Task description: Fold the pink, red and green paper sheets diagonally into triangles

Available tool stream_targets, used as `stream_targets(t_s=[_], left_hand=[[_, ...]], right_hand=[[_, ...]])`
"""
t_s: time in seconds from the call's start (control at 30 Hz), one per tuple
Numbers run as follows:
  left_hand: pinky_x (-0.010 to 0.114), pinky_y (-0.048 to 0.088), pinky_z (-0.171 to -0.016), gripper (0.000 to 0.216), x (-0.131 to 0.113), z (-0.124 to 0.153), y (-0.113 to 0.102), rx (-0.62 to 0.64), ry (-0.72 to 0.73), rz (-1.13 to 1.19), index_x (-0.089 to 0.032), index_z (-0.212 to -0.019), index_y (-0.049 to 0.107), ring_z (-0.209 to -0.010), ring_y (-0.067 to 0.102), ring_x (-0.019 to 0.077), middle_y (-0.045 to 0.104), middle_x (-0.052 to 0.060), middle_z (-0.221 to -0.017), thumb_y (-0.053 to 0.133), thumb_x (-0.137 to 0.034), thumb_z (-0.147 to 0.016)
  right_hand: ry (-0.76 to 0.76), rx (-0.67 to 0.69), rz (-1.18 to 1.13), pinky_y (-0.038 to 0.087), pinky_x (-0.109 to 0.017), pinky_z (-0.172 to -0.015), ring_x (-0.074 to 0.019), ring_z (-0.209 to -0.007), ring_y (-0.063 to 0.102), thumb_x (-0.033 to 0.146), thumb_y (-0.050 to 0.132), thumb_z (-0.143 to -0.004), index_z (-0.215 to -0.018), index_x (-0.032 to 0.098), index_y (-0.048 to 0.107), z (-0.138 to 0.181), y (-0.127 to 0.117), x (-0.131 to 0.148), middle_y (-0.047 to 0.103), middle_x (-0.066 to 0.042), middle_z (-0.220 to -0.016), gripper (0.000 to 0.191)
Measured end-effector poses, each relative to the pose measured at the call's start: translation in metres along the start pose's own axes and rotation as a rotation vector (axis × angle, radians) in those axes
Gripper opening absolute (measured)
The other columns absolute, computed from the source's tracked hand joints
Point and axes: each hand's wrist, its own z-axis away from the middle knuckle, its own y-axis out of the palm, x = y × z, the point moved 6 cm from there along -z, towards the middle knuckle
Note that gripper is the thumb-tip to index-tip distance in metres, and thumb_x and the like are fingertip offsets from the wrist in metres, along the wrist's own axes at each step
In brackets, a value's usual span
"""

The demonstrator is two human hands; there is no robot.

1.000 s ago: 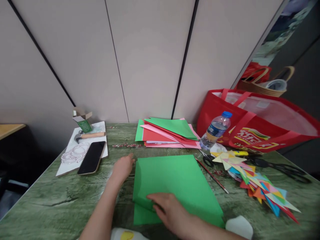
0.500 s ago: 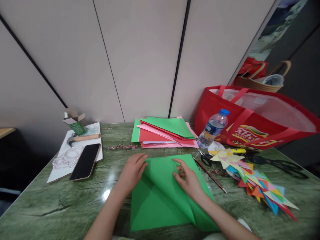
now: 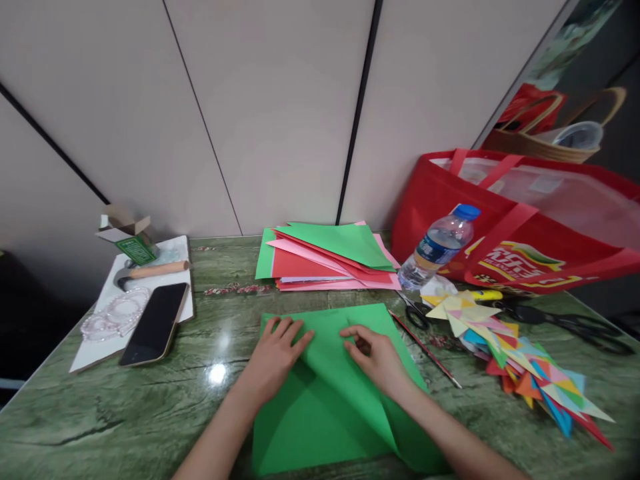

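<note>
A large sheet of green paper [image 3: 310,420] lies in front of me, with one part curled over it diagonally and raised at the lower right. My left hand [image 3: 280,353] rests on the sheet's upper left, fingers spread and pressing down. With thumb and forefinger brought together, my right hand [image 3: 376,359] grips the turned-over part near the top; its other fingers are curled. Just beyond the right side of the sheet lie a thin red-handled brush [image 3: 425,349] and black-handled scissors [image 3: 416,315].
Behind the sheet is a stack of coloured paper [image 3: 325,257]. At right stand a water bottle [image 3: 440,247] and a red bag [image 3: 420,193], near folded paper pieces [image 3: 525,367] and larger black scissors [image 3: 575,323]. Left are a phone [image 3: 156,325], hammer [image 3: 155,269], beaded strings [image 3: 113,317] and small box [image 3: 133,243].
My left hand has moved from the paper's upper left edge onto its surface, fingers now spread wider. My right hand stays at the turned-over part. The view has shifted slightly.
</note>
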Motion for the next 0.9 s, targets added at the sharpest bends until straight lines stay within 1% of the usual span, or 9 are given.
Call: stream_targets(t_s=[0.2,0.43,0.5,0.57,0.63,0.7,0.73,0.83,0.9], left_hand=[[0.045,0.04,-0.091,0.046,0.006,0.0,-0.004,-0.085,-0.116,-0.099,-0.021,-0.126,0.054,-0.111,0.052,0.0287,0.059,0.012,-0.123,0.04,-0.006,-0.084],[0.044,0.046,-0.083,0.044,0.018,0.002,-0.006,-0.08,-0.267,-0.138,-0.017,-0.12,0.06,-0.101,0.057,0.0297,0.063,0.014,-0.117,0.04,-0.004,-0.082],[0.045,0.046,-0.083,0.045,0.022,0.003,-0.006,-0.061,-0.311,-0.13,-0.016,-0.121,0.059,-0.102,0.057,0.0303,0.062,0.016,-0.118,0.039,-0.004,-0.082],[0.051,0.044,-0.088,0.049,0.023,0.003,-0.005,-0.034,-0.34,-0.134,-0.016,-0.124,0.057,-0.108,0.056,0.0321,0.06,0.018,-0.123,0.04,-0.002,-0.08],[0.062,0.034,-0.097,0.056,0.019,0.001,-0.003,-0.019,-0.31,-0.137,-0.017,-0.128,0.052,-0.12,0.048,0.0354,0.052,0.018,-0.132,0.041,0.0,-0.076],[0.07,0.019,-0.101,0.062,0.008,-0.002,-0.002,-0.015,-0.198,-0.114,-0.019,-0.134,0.044,-0.131,0.035,0.0369,0.043,0.018,-0.14,0.042,0.0,-0.074],[0.071,0.015,-0.101,0.064,0.001,-0.004,-0.002,-0.011,-0.123,-0.093,-0.02,-0.136,0.04,-0.134,0.03,0.0363,0.04,0.018,-0.142,0.042,-0.001,-0.075],[0.066,0.017,-0.105,0.065,-0.018,-0.006,0.002,0.001,0.08,-0.019,-0.021,-0.139,0.033,-0.137,0.023,0.0319,0.037,0.017,-0.145,0.04,-0.002,-0.078],[0.06,0.02,-0.108,0.063,-0.024,-0.006,0.005,-0.005,0.132,0.014,-0.022,-0.14,0.033,-0.138,0.022,0.0285,0.036,0.015,-0.145,0.038,-0.001,-0.08]], right_hand=[[-0.057,-0.024,-0.037,0.046,-0.026,-0.059,-0.0163,-0.066,0.06,0.031,0.05,-0.083,-0.087,0.017,0.068,-0.01,-0.005,0.014,0.068,-0.006,-0.079,0.023],[-0.198,0.039,0.045,0.045,-0.026,-0.062,-0.0151,-0.066,0.059,0.027,0.051,-0.085,-0.09,0.018,0.067,-0.024,0.009,0.026,0.068,-0.005,-0.079,0.019],[-0.241,0.049,0.052,0.045,-0.026,-0.064,-0.0151,-0.068,0.06,0.027,0.051,-0.086,-0.091,0.018,0.066,-0.027,0.01,0.028,0.068,-0.005,-0.082,0.019],[-0.263,0.045,0.067,0.045,-0.026,-0.064,-0.015,-0.068,0.059,0.026,0.051,-0.086,-0.092,0.018,0.066,-0.028,0.008,0.027,0.067,-0.005,-0.082,0.018],[-0.259,0.028,0.09,0.044,-0.026,-0.062,-0.0148,-0.066,0.059,0.026,0.051,-0.086,-0.091,0.018,0.066,-0.029,0.005,0.022,0.066,-0.004,-0.081,0.018],[-0.24,0.008,0.114,0.043,-0.026,-0.06,-0.0144,-0.063,0.057,0.025,0.051,-0.086,-0.09,0.019,0.066,-0.029,0.001,0.016,0.066,-0.004,-0.078,0.018],[-0.23,0.003,0.119,0.043,-0.026,-0.059,-0.0142,-0.062,0.056,0.025,0.051,-0.085,-0.09,0.019,0.066,-0.029,0.0,0.013,0.065,-0.003,-0.077,0.018],[-0.211,0.007,0.097,0.042,-0.026,-0.058,-0.0139,-0.061,0.055,0.026,0.051,-0.085,-0.089,0.018,0.066,-0.027,0.001,0.011,0.064,-0.003,-0.073,0.018],[-0.214,0.02,0.07,0.043,-0.025,-0.059,-0.0141,-0.062,0.055,0.027,0.051,-0.085,-0.088,0.018,0.066,-0.026,0.003,0.015,0.064,-0.003,-0.073,0.018]])
